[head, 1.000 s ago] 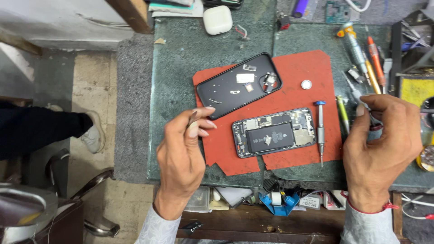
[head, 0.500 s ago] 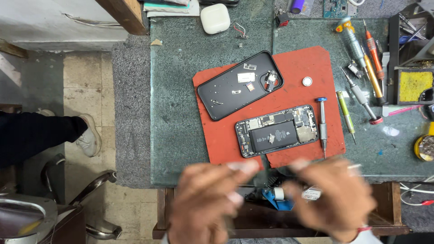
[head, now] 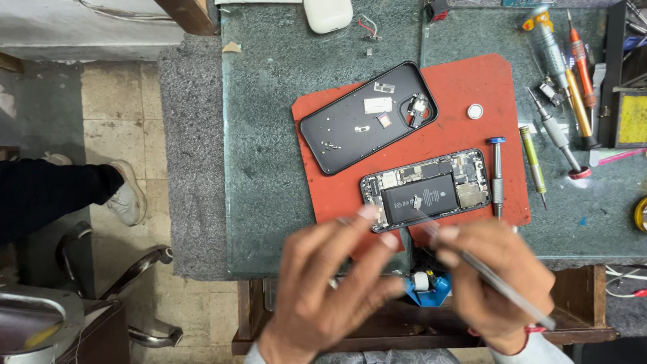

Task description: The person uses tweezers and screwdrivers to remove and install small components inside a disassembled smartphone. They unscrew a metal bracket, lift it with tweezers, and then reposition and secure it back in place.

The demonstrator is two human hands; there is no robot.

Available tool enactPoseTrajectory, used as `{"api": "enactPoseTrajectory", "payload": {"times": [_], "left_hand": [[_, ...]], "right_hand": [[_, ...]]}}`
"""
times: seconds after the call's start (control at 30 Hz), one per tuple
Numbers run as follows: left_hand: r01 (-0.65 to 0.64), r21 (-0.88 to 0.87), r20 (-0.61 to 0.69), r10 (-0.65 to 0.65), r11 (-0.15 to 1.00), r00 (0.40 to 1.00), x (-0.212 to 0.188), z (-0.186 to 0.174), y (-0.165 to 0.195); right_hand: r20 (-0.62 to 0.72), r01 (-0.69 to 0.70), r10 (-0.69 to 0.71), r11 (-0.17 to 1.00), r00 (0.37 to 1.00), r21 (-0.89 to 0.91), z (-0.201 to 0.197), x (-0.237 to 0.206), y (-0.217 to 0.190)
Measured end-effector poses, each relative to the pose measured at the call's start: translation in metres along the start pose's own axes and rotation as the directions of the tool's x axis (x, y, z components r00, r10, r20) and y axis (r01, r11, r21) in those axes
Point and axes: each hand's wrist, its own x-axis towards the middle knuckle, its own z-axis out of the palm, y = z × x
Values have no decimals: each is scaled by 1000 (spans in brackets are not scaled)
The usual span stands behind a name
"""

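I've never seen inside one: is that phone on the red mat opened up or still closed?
Opened. The phone lies face up with its battery and circuit boards bare, and its black cover lies apart on the red mat.

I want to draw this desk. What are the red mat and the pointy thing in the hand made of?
The red mat looks like soft matte rubber or silicone: flat, no shine. The pointy tool in the right hand looks like bare metal, thin and silvery-grey, though blurred.

Right hand (head: 495,280) holds tweezers (head: 472,259) over the opened phone (head: 426,191); left hand (head: 330,283) beside it.
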Motion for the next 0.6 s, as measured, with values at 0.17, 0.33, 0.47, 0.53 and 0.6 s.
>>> {"api": "enactPoseTrajectory", "payload": {"times": [0.17, 0.33, 0.47, 0.53, 0.6], "left_hand": [[69, 234, 96, -94, 970, 991, 4, 3, -12], [62, 303, 75, -88, 951, 993, 6, 8, -17], [70, 341, 80, -104, 937, 991, 7, 10, -17], [67, 349, 81, -101, 935, 992, 8, 12, -17], [65, 358, 81, -100, 932, 992, 8, 12, -17]], "right_hand": [[4, -109, 109, 994, 994, 21, 8, 18, -6], [48, -127, 123, 988, 991, 89, 21, 21, -6], [30, -164, 161, 973, 986, 162, 25, 14, -1], [33, -176, 173, 969, 984, 174, 25, 12, 2], [38, -149, 145, 976, 989, 159, 25, 11, 3]]}}
